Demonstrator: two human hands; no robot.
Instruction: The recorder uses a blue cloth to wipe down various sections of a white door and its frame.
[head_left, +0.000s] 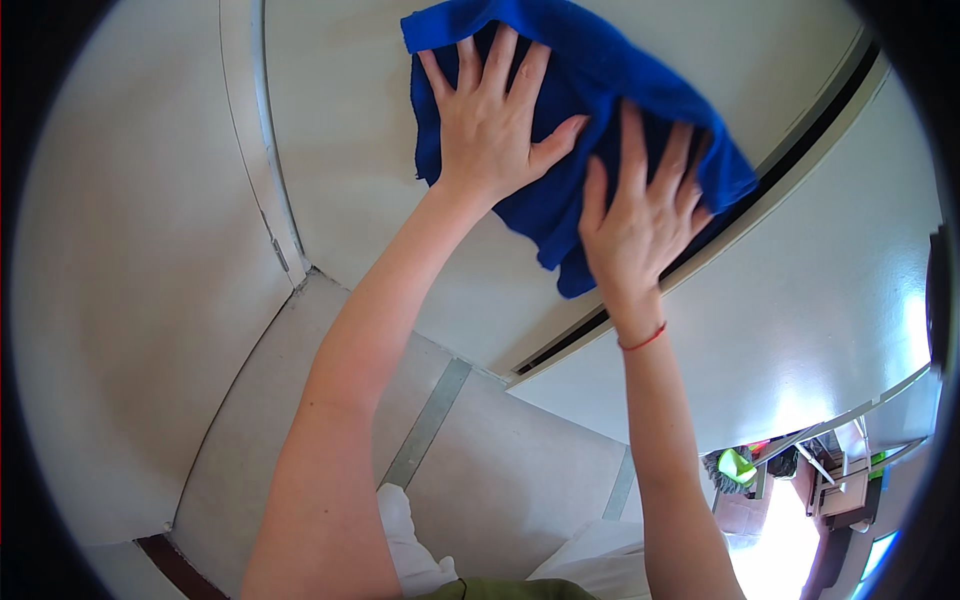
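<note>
A blue cloth (570, 45) lies spread against a pale, flat panel (337, 135) in front of me. My left hand (487, 127) presses flat on the cloth with its fingers spread, the fingertips tucked under the folded upper edge. To the right, my right hand (645, 202) also rests on the cloth, fingers apart and tips partly hidden by the fold; it looks slightly blurred. A thin red cord (643, 341) circles my right wrist. The cloth's right corner reaches the dark gap at the panel's edge.
An open white door (780, 315) stands on the right, and a pale wall or door (135, 300) on the left. Below is a light tiled floor (510, 465) with grey strips. At the lower right are a green and grey mop-like item (735, 466) and a wooden desk or cabinet (844, 487).
</note>
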